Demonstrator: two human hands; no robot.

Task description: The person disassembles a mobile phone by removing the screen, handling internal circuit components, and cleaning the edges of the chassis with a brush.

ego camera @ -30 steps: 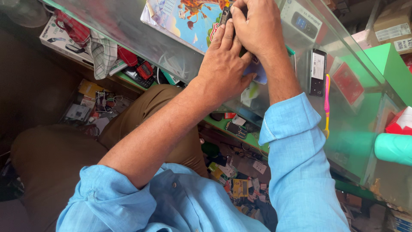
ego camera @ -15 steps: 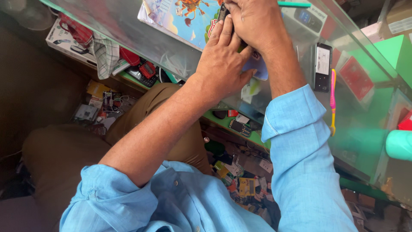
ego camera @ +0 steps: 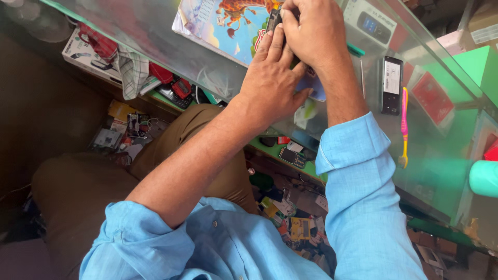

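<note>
both hands close together over a small dark phone (ego camera: 273, 19) at the far edge of a glass desk (ego camera: 441, 155). the right hand (ego camera: 311, 31) wraps it from above, grip shut around it; the left hand (ego camera: 270, 83), just nearer, lies with fingers flat against it, so its grip cannot be told. the phone's long axis runs near to far, mostly hidden. it rests over a colourful giraffe book (ego camera: 223, 26). to the right lie a black phone (ego camera: 391, 85) and a pink toothbrush (ego camera: 404, 124).
</note>
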